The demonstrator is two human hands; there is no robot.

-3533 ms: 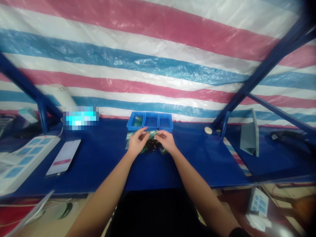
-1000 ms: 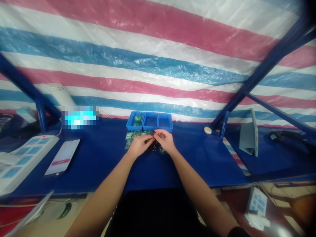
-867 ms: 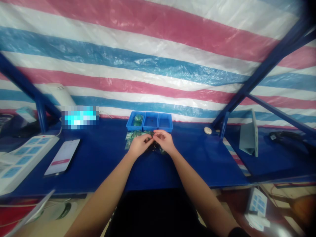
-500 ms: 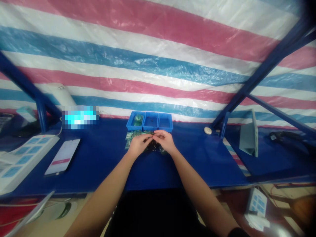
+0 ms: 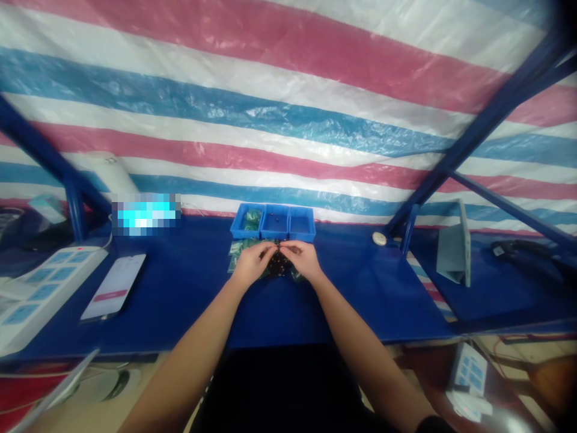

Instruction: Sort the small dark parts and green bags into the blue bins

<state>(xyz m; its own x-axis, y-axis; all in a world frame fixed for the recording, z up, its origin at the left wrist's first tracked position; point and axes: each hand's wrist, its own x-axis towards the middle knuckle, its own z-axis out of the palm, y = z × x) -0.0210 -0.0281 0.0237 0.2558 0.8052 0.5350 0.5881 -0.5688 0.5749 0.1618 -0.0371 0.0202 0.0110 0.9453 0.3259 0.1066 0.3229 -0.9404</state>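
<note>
My left hand and my right hand meet fingertip to fingertip over a pile of small dark parts on the blue table. Both hands are pinched closed; whatever sits between the fingertips is too small to make out. Green circuit boards lie beside and partly under my left hand. Just beyond the hands stand three joined blue bins: the left bin has green boards in it, the middle bin a few tiny dark pieces, and the right bin shows its bare floor.
A phone and a long white power strip lie on the left. Toward the back right are a small round pale object and a blue metal post. A grey tablet-like stand is farther right. Striped sheeting hangs behind.
Both hands stay over the pile, their fingertips shifting slightly. A little more of the dark parts shows between them. The bins have not moved.
</note>
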